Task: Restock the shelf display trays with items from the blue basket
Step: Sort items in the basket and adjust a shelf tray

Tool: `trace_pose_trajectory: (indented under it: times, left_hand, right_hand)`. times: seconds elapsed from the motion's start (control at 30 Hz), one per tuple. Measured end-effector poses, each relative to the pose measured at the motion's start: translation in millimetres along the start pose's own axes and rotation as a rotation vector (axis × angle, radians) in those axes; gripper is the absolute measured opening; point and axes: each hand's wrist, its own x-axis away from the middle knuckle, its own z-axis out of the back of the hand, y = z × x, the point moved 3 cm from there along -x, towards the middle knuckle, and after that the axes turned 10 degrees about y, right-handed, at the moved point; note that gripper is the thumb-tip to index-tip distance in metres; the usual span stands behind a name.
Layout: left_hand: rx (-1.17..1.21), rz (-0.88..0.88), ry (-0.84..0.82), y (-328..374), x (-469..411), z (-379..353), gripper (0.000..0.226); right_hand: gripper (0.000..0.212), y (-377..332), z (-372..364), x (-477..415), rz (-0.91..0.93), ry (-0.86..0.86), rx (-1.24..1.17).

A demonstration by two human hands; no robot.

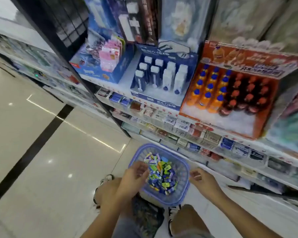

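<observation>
A blue plastic basket [182, 170] stands on the floor in front of my knees. It holds a heap of small wrapped items [160, 174] in green, blue, purple and yellow. My left hand [136, 176] hovers over the basket's left rim, fingers apart and curled, holding nothing. My right hand [199, 176] is at the basket's right rim, fingers loosely curled, nothing visible in it. On the shelf above stand display trays: a dark blue tray [155, 98] with white bottles and an orange tray [187, 103] with orange and dark bottles.
A blue box [110, 74] with pink packets sits at the shelf's left. Lower shelves [196, 134] carry rows of small boxed goods. A black shelf post [86, 78] runs down to the glossy tiled floor [50, 143]. My shoes flank the basket.
</observation>
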Motion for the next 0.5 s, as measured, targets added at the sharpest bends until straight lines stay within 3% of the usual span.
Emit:
trace_pose_trajectory:
  times: [0.13,0.33,0.4,0.5]
  left_hand:
    - [-0.075,0.033,-0.165,-40,-69,-31,0.005]
    - [-0.384,-0.18,-0.438,-141,-183,-113,0.008]
    - [-0.465,-0.229,-0.484,-183,-213,-142,0.01]
    - [-0.488,-0.163,-0.464,-253,-252,-181,0.011]
  right_hand:
    - [0.01,29,-48,-41,-0.084,0.034,0.012]
    - [0.021,99,-149,-129,-0.219,0.118,0.003]
    - [0.027,119,-186,-159,-0.25,0.083,0.053]
    - [0.045,152,-233,-201,-0.292,0.068,0.123]
